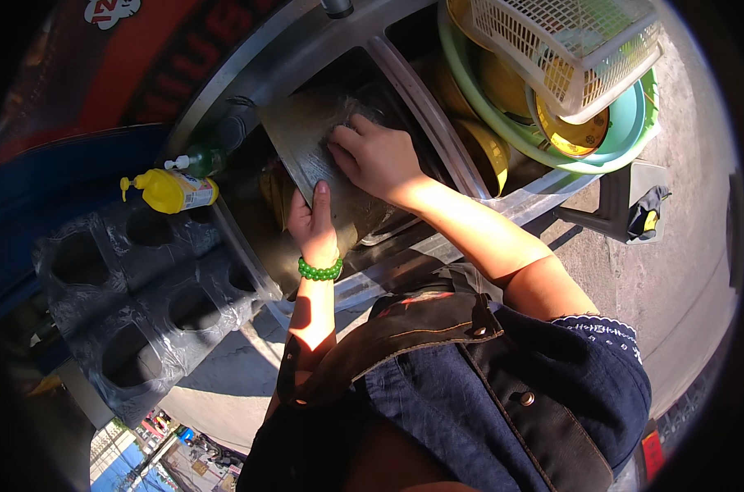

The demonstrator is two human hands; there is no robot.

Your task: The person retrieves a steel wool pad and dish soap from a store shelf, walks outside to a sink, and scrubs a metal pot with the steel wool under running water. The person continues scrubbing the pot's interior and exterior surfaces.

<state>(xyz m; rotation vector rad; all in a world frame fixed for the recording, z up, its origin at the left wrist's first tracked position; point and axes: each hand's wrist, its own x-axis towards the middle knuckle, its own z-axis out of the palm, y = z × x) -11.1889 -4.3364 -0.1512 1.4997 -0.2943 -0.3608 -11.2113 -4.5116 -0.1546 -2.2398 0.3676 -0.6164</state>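
My left hand [315, 222], below a green bead bracelet [320, 269], grips the near edge of a flat metal sheet or tray [304, 132], thumb on top. The sheet is tilted over a stainless steel sink basin [249, 237] and its surface looks wet and soiled. My right hand [378, 150] presses on the sheet with bent fingers. Under those fingers shows a greyish, wiry scouring pad [351, 108], mostly covered and blurred. What lies deeper in the basin is in shadow.
A yellow pump bottle [178, 189] and a green pump bottle [207, 161] lie left of the basin, beside a black panel with round holes [126, 283]. At the right, a green basin [630, 157] holds bowls and a white plastic basket [563, 61]. A grey stool [615, 203] stands below.
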